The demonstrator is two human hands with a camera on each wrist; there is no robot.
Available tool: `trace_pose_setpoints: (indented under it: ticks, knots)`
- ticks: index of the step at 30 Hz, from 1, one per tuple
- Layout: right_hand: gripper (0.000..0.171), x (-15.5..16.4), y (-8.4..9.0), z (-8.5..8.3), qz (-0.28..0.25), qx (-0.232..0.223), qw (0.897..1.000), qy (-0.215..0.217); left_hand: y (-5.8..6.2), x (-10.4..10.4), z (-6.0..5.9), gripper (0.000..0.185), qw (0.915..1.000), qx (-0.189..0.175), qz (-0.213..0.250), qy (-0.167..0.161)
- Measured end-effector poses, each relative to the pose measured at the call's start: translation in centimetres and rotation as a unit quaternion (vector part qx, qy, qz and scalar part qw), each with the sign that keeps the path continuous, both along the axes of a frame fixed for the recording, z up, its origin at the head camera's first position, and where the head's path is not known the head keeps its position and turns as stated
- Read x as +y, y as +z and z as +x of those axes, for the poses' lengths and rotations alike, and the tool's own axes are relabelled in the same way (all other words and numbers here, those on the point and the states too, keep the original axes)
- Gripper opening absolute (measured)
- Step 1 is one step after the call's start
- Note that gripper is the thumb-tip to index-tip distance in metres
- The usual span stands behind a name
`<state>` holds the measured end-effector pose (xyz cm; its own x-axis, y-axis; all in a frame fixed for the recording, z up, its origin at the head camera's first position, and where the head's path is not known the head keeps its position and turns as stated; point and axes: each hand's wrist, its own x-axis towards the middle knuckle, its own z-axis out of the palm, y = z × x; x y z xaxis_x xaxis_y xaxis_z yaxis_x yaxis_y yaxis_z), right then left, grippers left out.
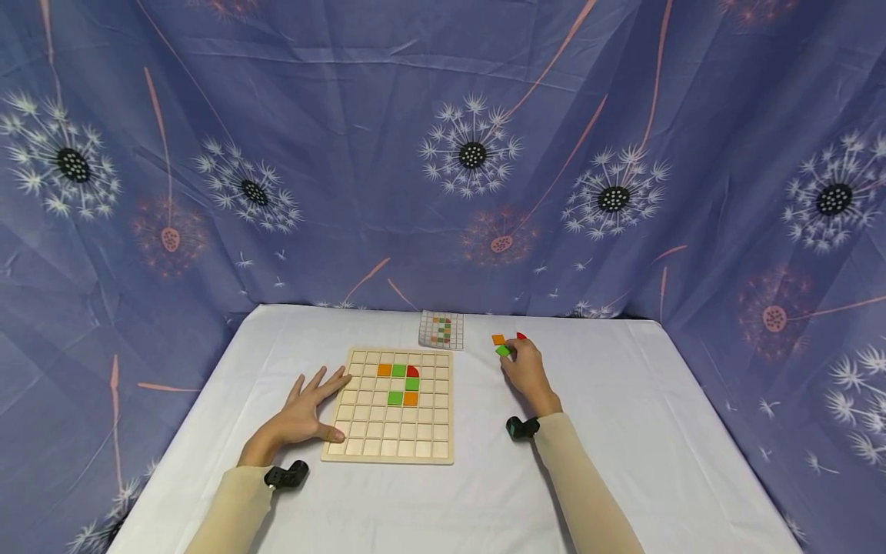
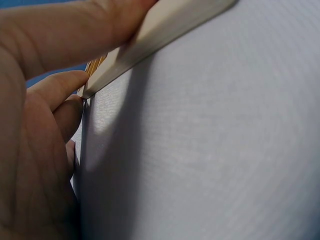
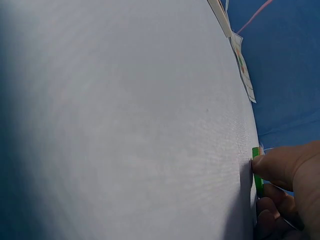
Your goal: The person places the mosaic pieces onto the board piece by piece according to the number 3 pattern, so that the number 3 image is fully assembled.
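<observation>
A wooden grid board lies on the white table, with several orange, green and red tiles set in its upper middle squares. My left hand rests on the board's left edge, fingers spread and thumb on the lower left corner. In the left wrist view the thumb lies over the board's rim. To the right of the board, my right hand pinches a green tile between thumb and fingers, close over the cloth. The right wrist view shows this green tile edge-on.
Behind the board lies a pattern card printed with a coloured grid. An orange tile and a red tile lie just beyond my right hand. A blue dandelion-print curtain hangs around the table's back and sides.
</observation>
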<state>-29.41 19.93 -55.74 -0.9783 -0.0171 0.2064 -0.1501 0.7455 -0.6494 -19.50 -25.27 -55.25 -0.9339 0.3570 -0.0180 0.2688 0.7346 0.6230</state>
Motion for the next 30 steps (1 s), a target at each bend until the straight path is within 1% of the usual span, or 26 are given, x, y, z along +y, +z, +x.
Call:
trace_pose_setpoints:
  ticks: [10, 23, 30]
  knots:
    - [0.032, 0.14, -0.18, -0.03, 0.004, -0.007, 1.000, -0.001, -0.37, -0.04, -0.01, 0.119, 1.0000, -0.001, -0.002, -0.001]
    - [0.033, 0.05, 0.10, 0.13, -0.003, -0.024, 1.000, 0.008, -0.17, -0.10, -0.04, 0.120, 1.0000, -0.003, -0.009, -0.001]
    - [0.034, -0.06, 0.11, 0.23, -0.007, -0.017, 1.000, 0.013, -0.19, -0.16, -0.12, 0.118, 1.0000, -0.002, -0.005, -0.004]
